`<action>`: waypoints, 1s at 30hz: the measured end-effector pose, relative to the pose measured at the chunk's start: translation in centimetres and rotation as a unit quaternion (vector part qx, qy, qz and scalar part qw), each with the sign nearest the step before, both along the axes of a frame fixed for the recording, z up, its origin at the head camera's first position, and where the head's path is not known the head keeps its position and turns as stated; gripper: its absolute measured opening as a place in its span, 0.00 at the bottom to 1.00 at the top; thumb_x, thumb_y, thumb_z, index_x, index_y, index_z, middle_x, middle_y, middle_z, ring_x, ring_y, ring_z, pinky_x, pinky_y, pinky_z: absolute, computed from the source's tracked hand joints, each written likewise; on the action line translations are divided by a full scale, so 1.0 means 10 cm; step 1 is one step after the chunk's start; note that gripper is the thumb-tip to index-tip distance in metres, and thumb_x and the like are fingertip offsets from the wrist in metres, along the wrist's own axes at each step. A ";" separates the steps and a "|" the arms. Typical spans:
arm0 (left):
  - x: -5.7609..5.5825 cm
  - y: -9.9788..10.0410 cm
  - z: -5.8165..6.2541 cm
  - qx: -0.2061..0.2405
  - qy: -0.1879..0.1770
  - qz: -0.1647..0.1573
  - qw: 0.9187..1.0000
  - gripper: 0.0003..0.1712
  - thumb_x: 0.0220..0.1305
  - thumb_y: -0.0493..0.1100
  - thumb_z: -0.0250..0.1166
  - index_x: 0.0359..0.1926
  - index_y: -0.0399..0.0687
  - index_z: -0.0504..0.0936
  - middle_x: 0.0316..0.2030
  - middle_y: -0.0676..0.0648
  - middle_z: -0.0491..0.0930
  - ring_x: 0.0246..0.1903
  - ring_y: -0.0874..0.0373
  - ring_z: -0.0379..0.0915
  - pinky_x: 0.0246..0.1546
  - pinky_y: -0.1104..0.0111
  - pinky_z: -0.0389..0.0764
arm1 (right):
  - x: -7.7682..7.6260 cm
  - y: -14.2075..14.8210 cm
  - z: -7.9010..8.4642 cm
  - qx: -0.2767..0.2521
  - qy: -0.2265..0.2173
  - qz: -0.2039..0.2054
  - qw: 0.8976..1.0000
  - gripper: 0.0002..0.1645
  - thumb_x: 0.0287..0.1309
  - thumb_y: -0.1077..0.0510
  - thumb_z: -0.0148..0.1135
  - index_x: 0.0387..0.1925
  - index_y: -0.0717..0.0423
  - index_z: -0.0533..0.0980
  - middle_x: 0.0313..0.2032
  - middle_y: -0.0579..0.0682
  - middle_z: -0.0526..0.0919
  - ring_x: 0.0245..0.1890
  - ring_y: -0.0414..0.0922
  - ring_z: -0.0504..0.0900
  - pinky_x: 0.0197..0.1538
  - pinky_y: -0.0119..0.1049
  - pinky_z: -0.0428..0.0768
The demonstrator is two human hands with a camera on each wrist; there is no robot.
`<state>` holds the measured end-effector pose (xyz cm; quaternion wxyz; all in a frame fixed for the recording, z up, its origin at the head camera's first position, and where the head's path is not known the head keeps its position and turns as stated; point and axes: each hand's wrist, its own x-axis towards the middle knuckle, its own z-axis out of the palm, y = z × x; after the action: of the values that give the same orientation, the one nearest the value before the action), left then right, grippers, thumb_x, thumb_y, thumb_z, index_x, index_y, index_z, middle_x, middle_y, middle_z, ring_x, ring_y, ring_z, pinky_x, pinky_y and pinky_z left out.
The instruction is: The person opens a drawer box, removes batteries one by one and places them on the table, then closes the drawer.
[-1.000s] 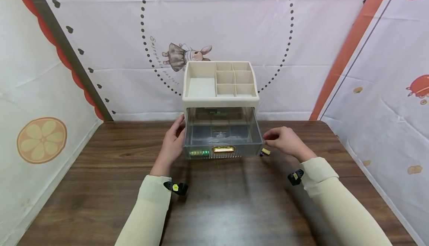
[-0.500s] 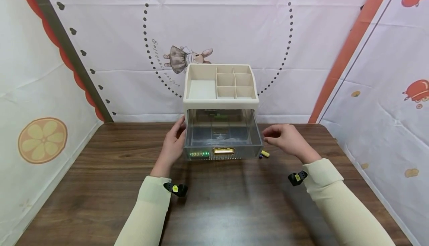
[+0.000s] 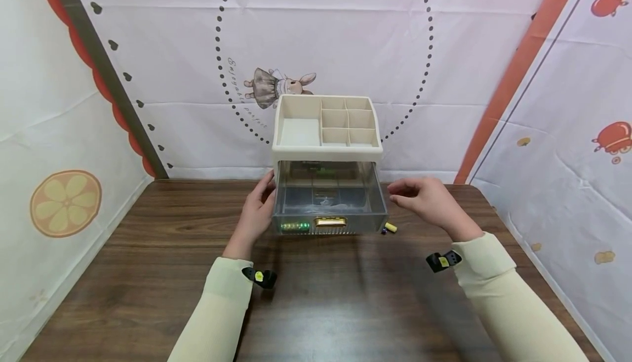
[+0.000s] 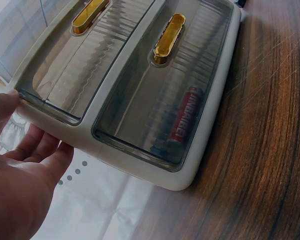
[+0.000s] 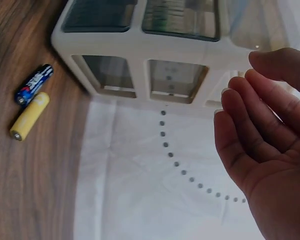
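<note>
A cream desktop organizer (image 3: 328, 155) stands at the table's far side, with its clear upper drawer (image 3: 331, 208) pulled out. My left hand (image 3: 257, 208) rests against the organizer's left side, thumb and fingertips touching the frame in the left wrist view. My right hand (image 3: 424, 200) hovers beside the drawer's right side, fingers loosely bent and holding nothing. On the table below it lie a yellow battery (image 5: 30, 116) and a dark blue battery (image 5: 34, 85), side by side. A red battery (image 4: 185, 114) shows behind a lower smoky drawer front with a gold handle (image 4: 169, 38).
Cream compartments (image 3: 348, 120) divide the organizer's top. Small green and yellow things (image 3: 295, 226) show through the front at its lower left. The wooden table (image 3: 316, 301) is bordered by a printed white cloth (image 3: 326, 33) at the back and on both sides.
My right hand has drawn slightly away to the right from the drawer's side, its fingers loosening. The left hand stays against the organizer; the head view shifts a little.
</note>
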<state>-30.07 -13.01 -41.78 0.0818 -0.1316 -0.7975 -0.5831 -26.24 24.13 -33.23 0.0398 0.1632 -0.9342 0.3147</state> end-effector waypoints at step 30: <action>0.01 -0.02 -0.02 -0.008 0.021 0.004 1.000 0.29 0.74 0.52 0.51 0.73 0.62 0.59 0.57 0.42 0.75 0.53 0.49 0.74 0.53 0.53 0.75 | 0.28 -0.24 0.40 0.009 0.084 0.027 0.996 0.10 0.59 0.61 0.66 0.44 0.55 0.84 0.39 0.50 0.87 0.37 0.43 0.83 0.40 0.32 0.82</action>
<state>-30.01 -13.17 -41.96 0.0998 -0.1416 -0.8005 -0.5738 -23.41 21.74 -29.27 0.1080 0.2148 -0.9254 0.2929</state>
